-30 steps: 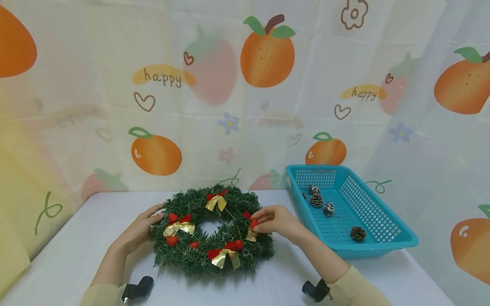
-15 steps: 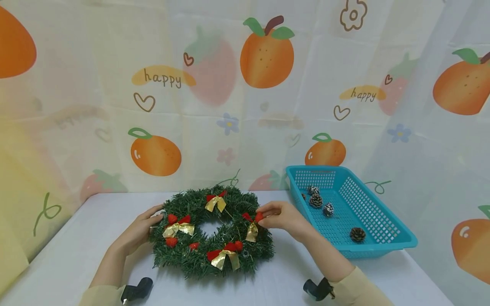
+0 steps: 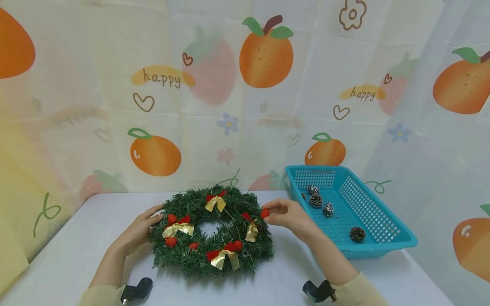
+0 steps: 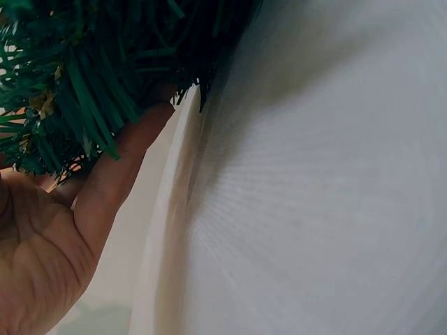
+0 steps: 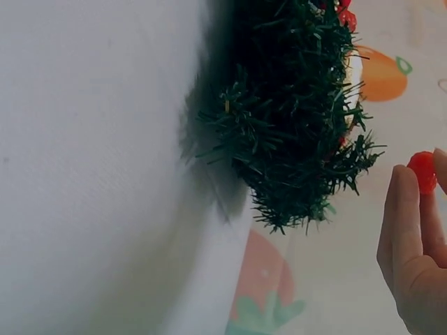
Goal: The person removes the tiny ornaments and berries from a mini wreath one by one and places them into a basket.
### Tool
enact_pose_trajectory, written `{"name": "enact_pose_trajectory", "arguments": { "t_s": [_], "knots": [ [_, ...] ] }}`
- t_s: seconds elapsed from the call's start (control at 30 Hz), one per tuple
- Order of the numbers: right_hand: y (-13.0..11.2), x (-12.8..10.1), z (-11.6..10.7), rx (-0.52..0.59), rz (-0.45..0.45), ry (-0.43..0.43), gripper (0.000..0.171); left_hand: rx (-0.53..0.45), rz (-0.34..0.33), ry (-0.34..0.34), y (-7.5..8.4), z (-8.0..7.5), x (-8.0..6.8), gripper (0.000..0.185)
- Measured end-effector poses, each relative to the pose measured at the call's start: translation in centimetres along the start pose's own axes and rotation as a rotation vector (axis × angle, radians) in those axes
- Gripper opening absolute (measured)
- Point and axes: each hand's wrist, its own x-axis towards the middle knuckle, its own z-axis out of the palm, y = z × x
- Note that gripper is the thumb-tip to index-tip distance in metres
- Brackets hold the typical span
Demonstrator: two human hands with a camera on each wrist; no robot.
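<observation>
A green wreath (image 3: 183,259) with red-and-gold bows and several red berries lies on the white table. My left hand (image 3: 135,231) grips its left edge; in the left wrist view, the fingers (image 4: 119,164) reach in under the green needles. Just past the wreath's right edge, my right hand (image 3: 289,216) pinches a small red berry (image 3: 265,213) between thumb and fingertips. The right wrist view shows that berry (image 5: 422,172) held apart from the wreath (image 5: 293,125). A gold bow (image 3: 251,232) with a red top sits on the wreath's right side, left of this hand.
Right of the wreath stands a blue plastic basket (image 3: 386,204) holding several pine cones, one (image 3: 357,234) near its front. A patterned curtain (image 3: 237,106) hangs behind the white table (image 3: 283,276). Black camera mounts (image 3: 319,291) sit at both wrists.
My right hand has drawn the red berry away from the right bow, rightward and slightly up, past the wreath's edge. The left hand and the wreath stay in place.
</observation>
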Motion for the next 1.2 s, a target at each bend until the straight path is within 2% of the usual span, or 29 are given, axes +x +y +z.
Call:
{"name": "enact_pose_trajectory", "arguments": {
  "t_s": [0.67, 0.9, 1.2],
  "knots": [
    [0.7, -0.5, 0.1, 0.039, -0.002, 0.037, 0.049, -0.001, -0.004, -0.001, 0.2, 0.0, -0.1, 0.066],
    [0.7, -0.9, -0.1, 0.075, -0.027, 0.044, 0.042, -0.002, -0.003, -0.006, 0.2, 0.0, 0.0, 0.067],
    [0.8, -1.0, -0.8, 0.083, -0.029, 0.096, 0.044, -0.005, -0.004, -0.004, 0.0, 0.0, 0.0, 0.068]
  ]
}}
